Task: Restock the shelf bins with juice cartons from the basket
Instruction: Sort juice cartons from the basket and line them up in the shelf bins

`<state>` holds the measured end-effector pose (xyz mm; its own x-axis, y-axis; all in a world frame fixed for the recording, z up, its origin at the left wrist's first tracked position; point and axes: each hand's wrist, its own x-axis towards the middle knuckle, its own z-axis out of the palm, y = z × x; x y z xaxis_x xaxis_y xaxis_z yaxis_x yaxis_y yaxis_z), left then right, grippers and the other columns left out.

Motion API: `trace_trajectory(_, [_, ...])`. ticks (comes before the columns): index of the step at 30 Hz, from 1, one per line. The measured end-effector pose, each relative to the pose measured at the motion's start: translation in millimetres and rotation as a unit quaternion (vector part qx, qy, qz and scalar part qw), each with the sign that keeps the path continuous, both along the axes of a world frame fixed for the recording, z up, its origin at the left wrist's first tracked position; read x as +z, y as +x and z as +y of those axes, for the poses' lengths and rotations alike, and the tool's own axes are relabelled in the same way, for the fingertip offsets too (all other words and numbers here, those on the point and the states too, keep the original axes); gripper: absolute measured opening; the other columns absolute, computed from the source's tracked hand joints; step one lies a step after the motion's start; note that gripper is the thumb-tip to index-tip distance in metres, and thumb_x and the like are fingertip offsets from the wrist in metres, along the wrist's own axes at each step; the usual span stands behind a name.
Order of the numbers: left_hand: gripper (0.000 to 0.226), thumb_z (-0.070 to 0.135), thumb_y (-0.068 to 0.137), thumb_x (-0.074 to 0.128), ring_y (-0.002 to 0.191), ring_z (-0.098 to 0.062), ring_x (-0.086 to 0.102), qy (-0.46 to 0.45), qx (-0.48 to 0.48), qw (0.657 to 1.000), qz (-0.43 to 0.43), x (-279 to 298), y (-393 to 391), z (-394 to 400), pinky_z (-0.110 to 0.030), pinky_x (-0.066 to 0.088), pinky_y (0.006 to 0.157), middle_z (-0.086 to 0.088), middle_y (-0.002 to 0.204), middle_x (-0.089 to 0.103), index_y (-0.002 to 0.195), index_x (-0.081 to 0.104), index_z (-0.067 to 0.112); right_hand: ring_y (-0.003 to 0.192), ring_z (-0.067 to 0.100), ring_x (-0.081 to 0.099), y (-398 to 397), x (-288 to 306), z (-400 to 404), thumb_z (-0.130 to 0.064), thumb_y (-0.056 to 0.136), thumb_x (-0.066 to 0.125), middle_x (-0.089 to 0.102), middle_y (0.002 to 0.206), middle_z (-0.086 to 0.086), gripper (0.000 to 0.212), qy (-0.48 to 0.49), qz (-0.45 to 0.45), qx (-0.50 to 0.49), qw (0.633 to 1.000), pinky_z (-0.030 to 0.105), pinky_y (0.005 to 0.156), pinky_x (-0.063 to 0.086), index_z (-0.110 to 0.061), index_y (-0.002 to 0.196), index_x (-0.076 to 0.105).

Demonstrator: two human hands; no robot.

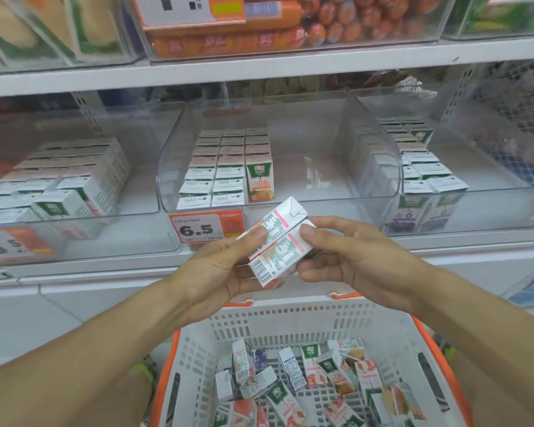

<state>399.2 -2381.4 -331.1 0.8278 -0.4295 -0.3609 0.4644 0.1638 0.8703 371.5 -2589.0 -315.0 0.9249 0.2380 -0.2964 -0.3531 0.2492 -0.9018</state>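
Left hand (219,266) and right hand (346,257) pinch two stacked cartons (278,241) — loosely aligned, one could slip into the basket (290,318).

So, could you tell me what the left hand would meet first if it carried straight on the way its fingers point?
Probably the price tag on the middle bin, just beyond the left hand and its cartons; depth is unclear.

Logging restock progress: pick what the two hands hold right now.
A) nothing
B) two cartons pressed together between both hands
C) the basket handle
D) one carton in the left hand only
B: the left hand and right hand both grip two juice cartons held side by side above the basket.
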Motion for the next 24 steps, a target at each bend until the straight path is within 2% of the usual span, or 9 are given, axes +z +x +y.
trace_trajectory(5, [0.043, 0.028, 0.075, 0.075, 0.098, -0.030, 0.069, -0.019, -0.023, 1.000, 0.009, -0.7, 0.8, 12.6, -0.042, 0.059, 0.079, -0.023, 0.117, 0.068, 0.109, 0.073, 0.001, 0.081, 0.032, 0.074, -2.5, 0.8, 6.2, -0.049, 0.066, 0.071, 0.075, 0.095, 0.020, 0.072, -0.100, -0.066, 0.031, 0.992, 0.037, 0.073, 0.061, -0.009, 0.124, 0.055])
trace_trajectory(8, [0.063, 0.032, 0.057, 0.093, 0.101, -0.030, 0.069, -0.038, -0.052, 0.998, 0.006, 1.9, 0.6, 19.5, -0.040, 0.059, 0.077, -0.022, 0.117, 0.068, 0.110, 0.073, 0.003, 0.080, 0.037, 0.074, -1.3, -0.8, 11.4, -0.054, 0.065, 0.066, 0.075, 0.088, 0.020, 0.077, -0.160, -0.112, 0.019, 0.981, 0.043, 0.078, 0.061, -0.008, 0.125, 0.052])
trace_trajectory(11, [0.048, 0.024, 0.067, 0.087, 0.099, -0.029, 0.069, -0.019, -0.043, 0.999, 0.002, 3.1, -0.3, 22.4, -0.039, 0.059, 0.074, -0.022, 0.119, 0.068, 0.109, 0.073, 0.003, 0.078, 0.042, 0.073, 0.8, -2.5, 13.6, -0.057, 0.059, 0.079, 0.074, 0.093, 0.022, 0.089, -0.139, -0.124, 0.036, 0.982, 0.044, 0.074, 0.061, -0.013, 0.129, 0.048])
trace_trajectory(13, [0.038, 0.023, 0.075, 0.074, 0.092, -0.027, 0.070, -0.007, -0.026, 1.000, 0.005, 2.8, -1.2, 24.2, -0.038, 0.059, 0.072, -0.021, 0.115, 0.070, 0.106, 0.074, 0.002, 0.078, 0.042, 0.073, 2.4, -2.3, 13.3, -0.037, 0.058, 0.089, 0.069, 0.107, 0.022, 0.090, -0.133, -0.142, 0.067, 0.979, 0.044, 0.073, 0.061, -0.024, 0.135, 0.045])
trace_trajectory(15, [0.038, 0.025, 0.072, 0.079, 0.088, -0.026, 0.071, -0.011, -0.029, 0.999, 0.008, 2.9, -2.0, 26.9, -0.037, 0.060, 0.070, -0.021, 0.112, 0.071, 0.104, 0.076, 0.005, 0.082, 0.038, 0.074, 2.8, -1.9, 15.7, -0.007, 0.063, 0.088, 0.065, 0.119, 0.016, 0.093, -0.162, -0.177, 0.092, 0.966, 0.044, 0.076, 0.061, -0.035, 0.139, 0.042])
trace_trajectory(16, [0.044, 0.027, 0.066, 0.087, 0.089, -0.026, 0.072, -0.017, -0.037, 0.999, 0.010, 4.1, -3.1, 28.9, -0.037, 0.060, 0.070, -0.021, 0.112, 0.071, 0.104, 0.076, 0.006, 0.083, 0.036, 0.074, 2.6, -1.7, 18.4, 0.002, 0.064, 0.086, 0.065, 0.121, 0.013, 0.096, -0.172, -0.195, 0.099, 0.960, 0.044, 0.074, 0.061, -0.036, 0.140, 0.042])
trace_trajectory(18, [0.061, 0.034, 0.052, 0.095, 0.090, -0.028, 0.072, -0.023, -0.056, 0.998, 0.012, 4.5, -4.0, 34.6, -0.037, 0.060, 0.070, -0.022, 0.115, 0.070, 0.105, 0.076, 0.009, 0.080, 0.033, 0.073, 2.6, -1.4, 24.1, 0.005, 0.065, 0.085, 0.066, 0.121, 0.008, 0.092, -0.181, -0.213, 0.099, 0.955, 0.046, 0.066, 0.060, -0.034, 0.138, 0.045])
trace_trajectory(20, [0.070, 0.037, 0.051, 0.095, 0.092, -0.029, 0.071, -0.021, -0.081, 0.996, 0.016, 4.6, -5.2, 40.9, -0.038, 0.059, 0.069, -0.022, 0.121, 0.067, 0.113, 0.073, 0.011, 0.080, 0.028, 0.073, 1.9, 0.4, 28.7, 0.000, 0.060, 0.089, 0.066, 0.118, 0.002, 0.085, -0.190, -0.224, 0.091, 0.952, 0.051, 0.059, 0.060, -0.034, 0.128, 0.052])
trace_trajectory(24, [0.067, 0.044, 0.063, 0.088, 0.099, -0.030, 0.068, 0.003, -0.148, 0.989, 0.023, 6.3, -9.9, 55.0, -0.041, 0.058, 0.076, -0.020, 0.126, 0.065, 0.121, 0.069, 0.015, 0.094, 0.034, 0.072, 3.4, -0.2, 33.0, -0.002, 0.052, 0.095, 0.066, 0.117, 0.005, 0.079, -0.199, -0.231, 0.108, 0.946, 0.062, 0.067, 0.057, -0.023, 0.116, 0.053])
